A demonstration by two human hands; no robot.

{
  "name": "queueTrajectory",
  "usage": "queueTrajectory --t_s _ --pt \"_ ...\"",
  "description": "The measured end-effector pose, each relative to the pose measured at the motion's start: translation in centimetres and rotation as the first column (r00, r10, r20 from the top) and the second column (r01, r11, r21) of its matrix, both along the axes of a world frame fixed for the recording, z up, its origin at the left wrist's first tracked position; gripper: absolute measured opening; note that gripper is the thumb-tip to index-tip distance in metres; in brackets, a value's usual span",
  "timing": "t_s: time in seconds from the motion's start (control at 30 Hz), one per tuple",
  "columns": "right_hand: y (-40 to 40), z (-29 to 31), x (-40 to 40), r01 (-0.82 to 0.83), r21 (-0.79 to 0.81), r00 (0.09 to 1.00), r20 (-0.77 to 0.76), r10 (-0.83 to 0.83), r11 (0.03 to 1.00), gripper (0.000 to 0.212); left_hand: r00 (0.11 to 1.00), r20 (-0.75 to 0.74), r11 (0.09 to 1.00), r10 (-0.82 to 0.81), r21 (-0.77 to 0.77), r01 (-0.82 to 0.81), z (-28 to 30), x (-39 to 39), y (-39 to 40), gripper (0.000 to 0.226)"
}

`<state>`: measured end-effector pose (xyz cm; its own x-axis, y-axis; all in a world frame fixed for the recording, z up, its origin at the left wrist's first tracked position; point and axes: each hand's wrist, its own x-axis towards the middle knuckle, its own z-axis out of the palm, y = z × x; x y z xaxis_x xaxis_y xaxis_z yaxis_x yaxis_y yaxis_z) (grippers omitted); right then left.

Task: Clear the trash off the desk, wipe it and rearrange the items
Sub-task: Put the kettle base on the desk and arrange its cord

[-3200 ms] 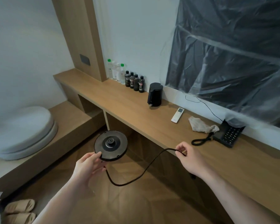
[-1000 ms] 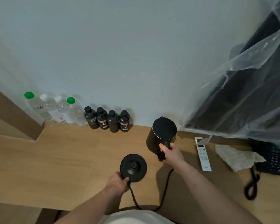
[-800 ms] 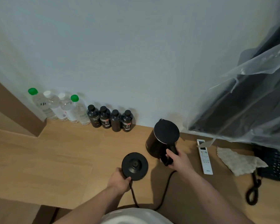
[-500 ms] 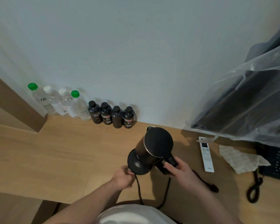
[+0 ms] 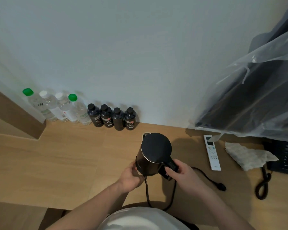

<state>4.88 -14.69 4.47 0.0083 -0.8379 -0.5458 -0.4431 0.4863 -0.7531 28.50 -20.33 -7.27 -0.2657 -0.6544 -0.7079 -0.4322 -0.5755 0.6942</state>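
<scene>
— What could go wrong here? The kettle (image 5: 154, 152) looks nearly seated, near the front edge of the tabletop (image 5: 56, 163).

— Nearly, I'd say. Its base is hidden under the body, so I cannot tell whether it sits square. If it lands off-centre it could rock or tip. And the cord (image 5: 158, 196) loops off the front edge and back up, with the plug (image 5: 221, 186) lying loose on the tabletop; a sleeve or arm catching that loop might drag the lot sideways.

— How are the hands placed?

— The right hand (image 5: 181, 176) comes in from the front edge, its grip wrapped round the kettle's handle, thumb up top. The left hand (image 5: 131, 176) has its fingers curled against the lower side of the body, just where the cord leaves; it seems to be clasping the base or the cord there, though the exact hold is hidden.

— Anything nearby at risk?

— The remote (image 5: 212, 152) lies near on the right, the cloth (image 5: 249, 156) and telephone (image 5: 284, 158) beyond it. The dark bottles (image 5: 113, 118) and clear bottles (image 5: 56, 107) stand along the back edge, well apart
</scene>
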Motion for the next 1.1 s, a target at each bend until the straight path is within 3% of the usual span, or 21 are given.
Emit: queueTrajectory --t_s 0.17,0.37,0.53,0.63,0.77,0.93,1.03,1.1 --pt "1.3 -0.9 0.1 -0.046 0.012 0.999 0.016 0.045 0.999 0.029 0.976 0.166 0.977 -0.143 -0.136 0.166 1.1 -1.0 -0.1 0.097" --pt "0.2 -1.2 1.0 -0.028 0.011 0.999 0.034 0.028 1.0 0.029 0.975 0.194 0.982 -0.105 -0.136 0.133 0.6 -1.5 -0.5 0.104" --pt "2.5 -2.1 1.4 0.137 -0.001 0.989 0.062 -0.136 0.991 0.019 0.999 0.042 0.999 0.025 0.027 -0.026 0.3 -1.6 -0.8 0.074" --pt "3.7 -3.0 1.8 0.258 -0.053 0.964 0.076 -0.254 0.965 0.027 0.994 -0.032 0.989 0.103 0.106 -0.099 2.1 -2.2 -0.9 0.075" --pt "2.9 -2.8 2.2 0.251 -0.103 0.967 0.079 -0.243 0.963 0.035 0.979 -0.079 0.972 0.186 0.16 -0.172 1.4 -3.3 -1.7 0.08" --pt "-1.4 -2.8 -0.3 0.233 -0.129 0.972 0.042 -0.229 0.964 0.039 0.931 -0.135 0.929 0.338 0.206 -0.307 3.1 -5.9 -3.1 0.066" --pt "-4.3 -2.5 -1.4 0.234 -0.14 0.972 0.005 -0.236 0.962 0.039 0.903 -0.164 0.91 0.396 0.202 -0.363 3.5 -7.5 -5.3 0.084" --pt "-6.3 -2.6 -2.1 0.245 -0.152 0.968 -0.012 -0.25 0.958 0.039 0.891 -0.18 0.902 0.417 0.205 -0.38 3.9 -8.2 -6.5 0.079"
